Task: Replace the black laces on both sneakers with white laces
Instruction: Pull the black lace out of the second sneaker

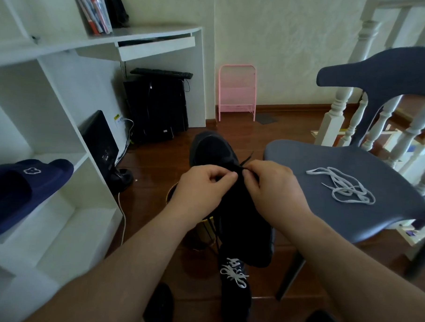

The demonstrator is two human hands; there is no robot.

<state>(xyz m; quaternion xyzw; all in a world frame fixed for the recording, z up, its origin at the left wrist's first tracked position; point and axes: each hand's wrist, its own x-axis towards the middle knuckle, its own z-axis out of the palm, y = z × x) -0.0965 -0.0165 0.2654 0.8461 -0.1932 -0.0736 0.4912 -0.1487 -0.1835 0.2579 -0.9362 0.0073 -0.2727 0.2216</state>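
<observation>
While both pinch the black lace (246,162), left hand (202,184), right hand (270,185), black sneaker (214,148), chair edge (275,151) close right.

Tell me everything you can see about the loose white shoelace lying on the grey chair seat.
The loose white shoelace is a flat, woven-looking cord lying in a tangled heap of overlapping loops on the grey plastic chair seat, toward its right side. One tip points left near the seat's middle. It lies slack and unthreaded. Nothing touches it but the seat; both hands are off to its left, busy at the black sneaker.
</observation>
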